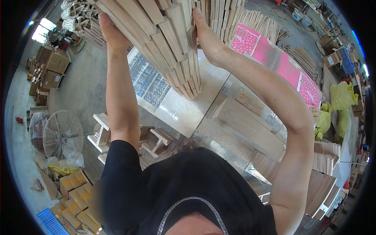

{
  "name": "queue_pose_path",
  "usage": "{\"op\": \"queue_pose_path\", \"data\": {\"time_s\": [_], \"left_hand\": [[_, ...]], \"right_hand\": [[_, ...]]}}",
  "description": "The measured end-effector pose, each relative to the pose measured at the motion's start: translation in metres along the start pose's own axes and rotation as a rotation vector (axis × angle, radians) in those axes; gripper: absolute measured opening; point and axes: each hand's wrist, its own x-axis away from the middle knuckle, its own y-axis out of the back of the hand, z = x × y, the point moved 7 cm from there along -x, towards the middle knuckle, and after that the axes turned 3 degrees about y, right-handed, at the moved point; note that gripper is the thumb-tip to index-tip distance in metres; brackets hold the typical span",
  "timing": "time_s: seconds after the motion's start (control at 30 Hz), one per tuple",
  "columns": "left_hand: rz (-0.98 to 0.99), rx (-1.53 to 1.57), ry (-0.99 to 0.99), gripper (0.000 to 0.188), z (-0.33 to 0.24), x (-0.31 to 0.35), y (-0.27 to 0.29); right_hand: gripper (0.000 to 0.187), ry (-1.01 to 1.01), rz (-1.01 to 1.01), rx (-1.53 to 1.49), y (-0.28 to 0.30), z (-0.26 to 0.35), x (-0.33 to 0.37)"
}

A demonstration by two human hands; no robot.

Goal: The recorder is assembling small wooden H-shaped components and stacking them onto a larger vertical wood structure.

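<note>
A tall stack of pale wooden slats [172, 43] rises from the worktable [184, 113] and runs out of the picture at the top. Its slats lie in stepped, uneven layers. On the left side my left hand [112, 36] presses against the stack, thumb up and the other fingers mostly hidden. My right hand [206, 37] grips the opposite side, its thumb pointing up along the wood and its fingers largely out of sight behind it. Just beyond the right hand stands a second group of upright slats [225, 17].
Pink patterned sheets [270, 55] cover the table to the right, near bundled thin sticks [260, 25]. A dark patterned panel [150, 80] lies left of the stack. Closer are wooden boards [246, 127] and white-edged wooden frames [102, 131]. A floor fan [62, 135] and cartons [76, 199] stand left.
</note>
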Motion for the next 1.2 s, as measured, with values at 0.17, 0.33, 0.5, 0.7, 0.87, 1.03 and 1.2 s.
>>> {"op": "queue_pose_path", "data": {"time_s": [0.17,0.33,0.5,0.7,0.87,1.03,1.2], "left_hand": [[0.095,0.1,0.056,0.077,-0.007,0.023,-0.008],[-0.164,-0.1,0.071,0.089,-0.011,0.03,0.002],[0.165,0.179,0.025,0.08,0.001,0.021,-0.009],[0.112,0.127,0.113,0.104,0.019,0.014,-0.003],[0.092,0.131,0.143,0.112,0.021,0.011,-0.009],[0.083,0.096,0.121,0.111,0.016,0.006,-0.01],[0.087,0.09,0.111,0.109,0.014,0.003,-0.012]], "right_hand": [[0.08,0.077,-0.027,0.097,-0.006,0.003,0.01],[0.083,0.073,-0.006,0.077,-0.013,0.008,0.026],[0.075,0.145,-0.044,0.142,0.0,0.015,0.037],[0.068,0.154,-0.04,0.181,0.02,0.016,0.049],[0.071,0.158,-0.057,0.25,0.025,0.02,0.054],[0.07,0.198,-0.056,0.231,0.023,0.025,0.056],[0.069,0.235,-0.012,0.237,0.025,0.026,0.06]]}}
